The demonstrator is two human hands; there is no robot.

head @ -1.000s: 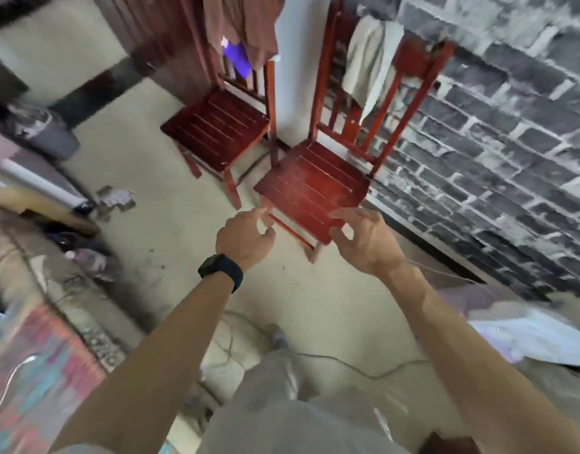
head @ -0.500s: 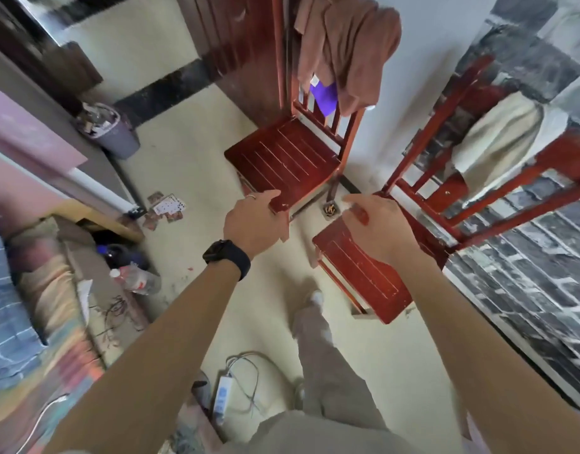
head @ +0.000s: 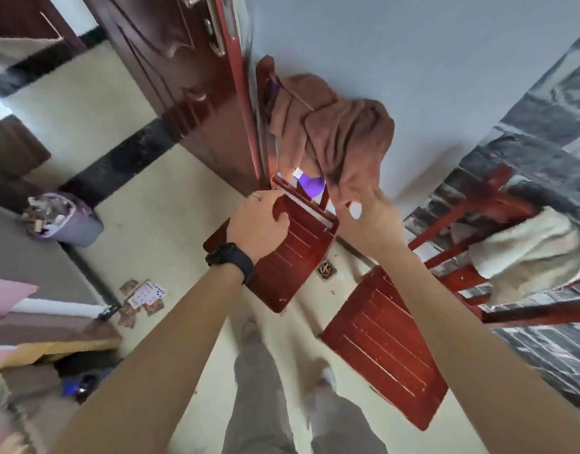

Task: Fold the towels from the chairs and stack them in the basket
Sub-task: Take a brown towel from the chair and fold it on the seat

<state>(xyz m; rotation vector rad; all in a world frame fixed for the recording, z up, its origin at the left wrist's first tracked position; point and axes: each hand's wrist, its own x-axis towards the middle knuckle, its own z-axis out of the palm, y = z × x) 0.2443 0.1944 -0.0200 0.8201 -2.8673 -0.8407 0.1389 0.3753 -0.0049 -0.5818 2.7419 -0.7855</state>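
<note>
A brown towel [head: 334, 132] hangs bunched over the back of the left red wooden chair [head: 282, 253] beside the door. A purple cloth [head: 309, 185] shows under it. My right hand [head: 363, 217] is raised to the brown towel's lower edge, its fingers touching or pinching the hem; the grip is blurred. My left hand [head: 259, 221], with a black watch on the wrist, hovers curled over the chair seat and holds nothing. A cream towel [head: 527, 253] is draped over the back of the right red chair [head: 386, 342]. No basket is in view.
A dark red door [head: 183, 77] stands just left of the chairs. On the floor at left are a grey bin [head: 69, 221] full of rubbish and scattered playing cards [head: 141, 299]. A grey brick-pattern wall [head: 544, 142] runs behind the right chair. My legs are below.
I have stepped closer and both hands have risen from the right chair's seat toward the left chair. My right hand has reached the brown towel's lower edge.
</note>
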